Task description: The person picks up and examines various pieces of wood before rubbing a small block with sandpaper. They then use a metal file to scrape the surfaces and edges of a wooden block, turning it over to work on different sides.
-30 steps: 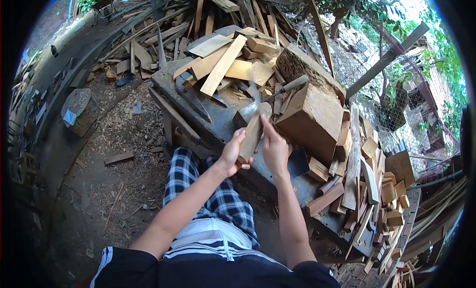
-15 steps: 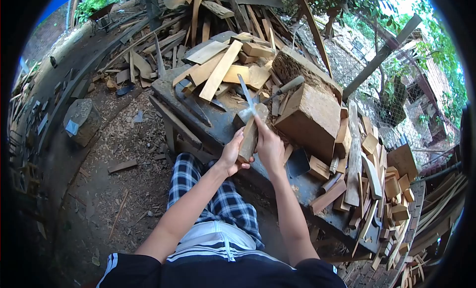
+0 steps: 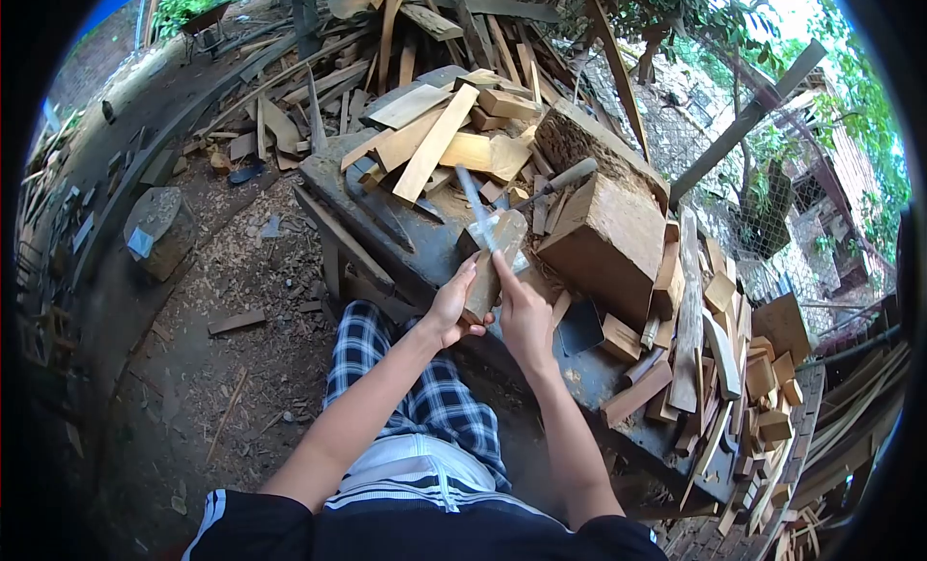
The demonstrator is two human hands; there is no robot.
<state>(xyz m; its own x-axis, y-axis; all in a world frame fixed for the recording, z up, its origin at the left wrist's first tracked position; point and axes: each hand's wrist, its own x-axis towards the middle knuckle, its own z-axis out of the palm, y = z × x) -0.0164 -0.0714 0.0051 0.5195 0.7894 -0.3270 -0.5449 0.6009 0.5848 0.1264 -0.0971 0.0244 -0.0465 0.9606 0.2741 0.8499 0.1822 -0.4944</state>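
A small wooden block is gripped in my left hand, its fingers wrapped round the near end. Over the block's far end lies a long, narrow metal tool, slightly blurred, pointing away from me. My right hand is closed round the near end of this tool, with a finger stretched along it. The handle inside my fist is hidden. Beneath the far end of the block is a dark block-like support on the workbench.
Loose planks lie piled beyond my hands. A big wooden block stands right of them, near a handled tool. Many wood pieces cover the bench's right end. A stump stands at left.
The metal tool has slid back toward me along the block, and my right hand has moved slightly nearer my body. My left hand keeps its hold on the block. The view has shifted slightly.
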